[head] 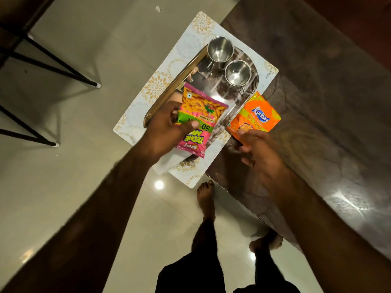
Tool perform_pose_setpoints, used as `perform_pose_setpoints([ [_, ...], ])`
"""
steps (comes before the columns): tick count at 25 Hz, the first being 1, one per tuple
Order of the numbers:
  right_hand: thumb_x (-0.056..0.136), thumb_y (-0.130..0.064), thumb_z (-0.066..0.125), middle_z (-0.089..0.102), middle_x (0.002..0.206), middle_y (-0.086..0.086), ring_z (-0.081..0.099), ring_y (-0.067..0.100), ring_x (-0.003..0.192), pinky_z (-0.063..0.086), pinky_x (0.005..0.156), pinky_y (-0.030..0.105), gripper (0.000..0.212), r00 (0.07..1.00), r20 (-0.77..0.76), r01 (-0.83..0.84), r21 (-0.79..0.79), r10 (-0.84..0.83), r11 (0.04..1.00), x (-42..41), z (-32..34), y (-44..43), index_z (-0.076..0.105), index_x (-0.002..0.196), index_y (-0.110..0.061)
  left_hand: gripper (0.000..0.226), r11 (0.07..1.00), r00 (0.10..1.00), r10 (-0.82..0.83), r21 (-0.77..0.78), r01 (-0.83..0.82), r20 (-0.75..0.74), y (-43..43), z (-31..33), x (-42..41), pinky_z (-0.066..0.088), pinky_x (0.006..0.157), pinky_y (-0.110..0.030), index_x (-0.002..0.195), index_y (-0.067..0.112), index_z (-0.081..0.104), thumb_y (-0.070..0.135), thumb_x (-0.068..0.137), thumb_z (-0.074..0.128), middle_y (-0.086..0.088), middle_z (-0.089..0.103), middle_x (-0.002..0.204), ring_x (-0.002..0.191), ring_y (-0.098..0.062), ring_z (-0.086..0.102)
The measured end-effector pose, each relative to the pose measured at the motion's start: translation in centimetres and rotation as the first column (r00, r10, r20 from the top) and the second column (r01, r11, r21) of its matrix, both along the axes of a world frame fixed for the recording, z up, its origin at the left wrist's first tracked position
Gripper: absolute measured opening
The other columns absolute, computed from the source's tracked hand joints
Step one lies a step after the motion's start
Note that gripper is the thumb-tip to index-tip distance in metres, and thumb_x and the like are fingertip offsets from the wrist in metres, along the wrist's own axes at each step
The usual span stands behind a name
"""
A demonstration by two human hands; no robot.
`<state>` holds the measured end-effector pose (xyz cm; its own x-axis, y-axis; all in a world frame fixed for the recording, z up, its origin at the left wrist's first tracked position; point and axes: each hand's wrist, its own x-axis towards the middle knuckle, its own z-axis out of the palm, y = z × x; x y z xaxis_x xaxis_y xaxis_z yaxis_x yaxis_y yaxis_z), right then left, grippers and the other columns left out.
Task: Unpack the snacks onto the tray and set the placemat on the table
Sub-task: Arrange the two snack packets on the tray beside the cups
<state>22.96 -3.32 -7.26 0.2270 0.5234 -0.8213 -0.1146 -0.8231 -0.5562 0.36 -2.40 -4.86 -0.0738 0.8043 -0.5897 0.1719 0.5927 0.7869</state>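
Holding pink packet (201, 115) over tray (173, 85), left hand (167, 125) pinches it, prob. to lay it flat; right hand (260, 151) fingers (245, 134) pinch orange packet (256, 117) at tray's right rim; placemat (190, 45) sits under tray, on desk (317, 81)

2 snack packets: the pink packet (198, 121) is gripped upside down in the left hand (167, 127) over the tray (177, 83) — the orange Kurkure packet (256, 117) is pinched at its lower end by the right hand (260, 149), beside the tray's right edge. The mirrored, gold-rimmed tray sits on the white placemat (198, 24) with gold flowers — partly overhanging the table (317, 102).
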Motion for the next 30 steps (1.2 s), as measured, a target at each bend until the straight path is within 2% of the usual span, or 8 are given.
perform_pose_setpoints([
  [4,0.093,-0.038,0.071,0.064,0.101,-0.008,0.059,0.006,0.081,0.040,0.063,0.025,0.018,0.990,0.085,0.115,-0.039,-0.111,0.993,1.4,-2.2,2.2,0.055,0.091,-0.029,0.022,0.999,0.999,-0.031,0.031,0.032,-0.039,3.7,-1.3,-1.4,0.057,0.067,-0.019,0.108,0.019,0.065,0.013,0.089,0.075,0.007,0.073,0.092,0.076,0.001,0.073],
  [6,0.095,-0.035,0.068,0.061,0.096,-0.013,0.051,-0.003,0.070,0.037,0.057,0.020,0.012,0.988,0.077,0.141,-0.051,-0.137,0.989,1.6,-3.4,3.1,0.062,0.100,-0.027,0.025,0.999,0.997,-0.026,0.017,0.028,-0.073,5.5,-2.1,-1.8,0.059,0.069,-0.028,0.114,0.013,0.064,0.013,0.090,0.074,0.005,0.072,0.091,0.074,-0.002,0.073],
  [9,0.097,-0.032,0.068,0.062,0.117,0.000,0.056,0.008,0.075,0.046,0.075,0.025,0.044,0.987,0.126,0.104,-0.037,-0.099,0.994,1.1,-5.9,4.2,0.061,0.135,-0.013,0.034,0.995,0.980,-0.100,-0.009,0.100,-0.173,7.5,-3.6,-2.4,0.059,0.092,-0.046,0.125,0.009,0.063,0.013,0.092,0.070,-0.008,0.073,0.109,0.097,-0.024,0.073],
  [12,0.096,-0.026,0.070,0.062,0.120,0.004,0.061,0.019,0.095,0.048,0.095,0.034,0.045,0.977,0.203,0.073,-0.001,-0.071,0.997,0.8,-7.5,4.5,0.060,0.137,-0.010,0.037,0.986,0.950,-0.169,-0.038,0.165,-0.262,8.4,-4.7,-2.5,0.054,0.101,-0.050,0.131,0.012,0.063,0.018,0.095,0.064,-0.012,0.071,0.123,0.111,-0.030,0.069],
  [18,0.091,-0.009,0.073,0.069,0.103,0.014,0.064,0.021,0.068,0.055,0.054,0.025,0.033,0.964,0.231,0.136,-0.012,-0.130,0.991,3.0,-8.2,2.4,0.066,0.124,-0.004,0.050,0.937,0.702,-0.281,-0.028,0.349,-0.654,8.2,-6.1,-1.2,0.038,0.108,-0.043,0.141,0.020,0.055,0.036,0.094,0.060,-0.020,0.051,0.130,0.129,-0.038,0.045],
  [20,0.093,-0.006,0.069,0.068,0.104,0.015,0.066,0.024,0.070,0.056,0.058,0.031,0.033,0.967,0.198,0.178,-0.056,-0.163,0.983,3.9,-7.4,1.0,0.065,0.125,-0.001,0.052,0.943,0.648,-0.246,-0.023,0.333,-0.720,8.0,-5.9,-1.3,0.037,0.107,-0.047,0.143,0.022,0.053,0.040,0.094,0.059,-0.018,0.048,0.135,0.131,-0.039,0.041],
  [23,0.092,-0.006,0.069,0.075,0.115,0.011,0.075,0.031,0.095,0.062,0.077,0.046,0.030,0.965,0.092,0.250,-0.036,-0.246,0.968,5.1,-5.6,-1.2,0.067,0.121,-0.010,0.050,0.953,0.678,-0.250,-0.053,0.298,-0.691,7.9,-5.9,-2.0,0.040,0.109,-0.052,0.142,0.023,0.052,0.042,0.095,0.056,-0.017,0.048,0.138,0.131,-0.039,0.045],
  [30,0.092,-0.007,0.070,0.080,0.107,0.008,0.078,0.028,0.091,0.063,0.074,0.044,0.023,0.983,-0.135,0.126,0.028,-0.121,0.992,0.6,-3.1,-1.5,0.069,0.114,-0.014,0.048,0.960,0.803,-0.256,-0.042,0.278,-0.538,7.8,-5.8,-2.5,0.045,0.107,-0.051,0.141,0.025,0.051,0.042,0.096,0.056,-0.016,0.053,0.134,0.122,-0.035,0.056],
])
